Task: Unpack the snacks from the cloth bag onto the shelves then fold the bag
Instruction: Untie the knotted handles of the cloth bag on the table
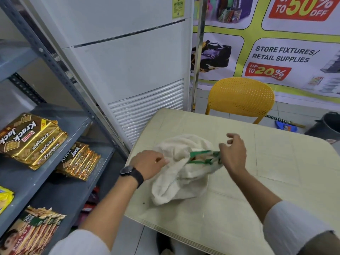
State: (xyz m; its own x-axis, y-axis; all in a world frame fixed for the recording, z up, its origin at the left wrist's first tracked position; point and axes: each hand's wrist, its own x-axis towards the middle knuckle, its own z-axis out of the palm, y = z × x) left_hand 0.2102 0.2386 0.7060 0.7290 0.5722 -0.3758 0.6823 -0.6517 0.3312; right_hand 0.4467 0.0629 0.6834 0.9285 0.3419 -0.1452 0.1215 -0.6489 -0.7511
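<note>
A grey shelf unit [55, 137] holds Krackjack packs [31, 138]. Beside it, on the pale table [257, 190], lies the crumpled cloth bag [176, 173]. The left hand [149, 163] pinches its rim; the right hand [232, 153], fingers loosely spread, seemingly grips the green-edged snack packet [202, 157].

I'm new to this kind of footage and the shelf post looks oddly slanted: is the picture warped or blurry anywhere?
Head view: the wide-angle lens leans the shelf post and white cabinet steeply; light is even and soft, with faint shadows under the cloth bag on the table; glare glints on the gold cracker packs; the right hand looks slightly smeared, and the frame corners go soft.
</note>
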